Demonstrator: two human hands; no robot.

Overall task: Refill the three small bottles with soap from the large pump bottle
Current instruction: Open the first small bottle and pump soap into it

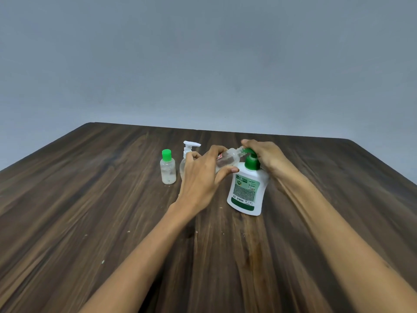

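The large white pump bottle point(246, 190) with a green pump head stands on the wooden table point(90, 211). My right hand point(264, 155) rests on top of its pump, fingers curled over the green head. My left hand point(203, 175) grips a small clear bottle point(228, 158), tilted on its side with its open neck at the pump's spout. A small clear bottle with a green cap point(167, 167) stands upright to the left. Between it and my left hand stands a clear bottle with a white pump point(189, 152), partly hidden by my fingers.
The dark wood table reaches to a grey wall point(203, 64) behind. A few pale specks point(103, 261) lie on the tabletop near me. Bare wood shows on both sides of my forearms.
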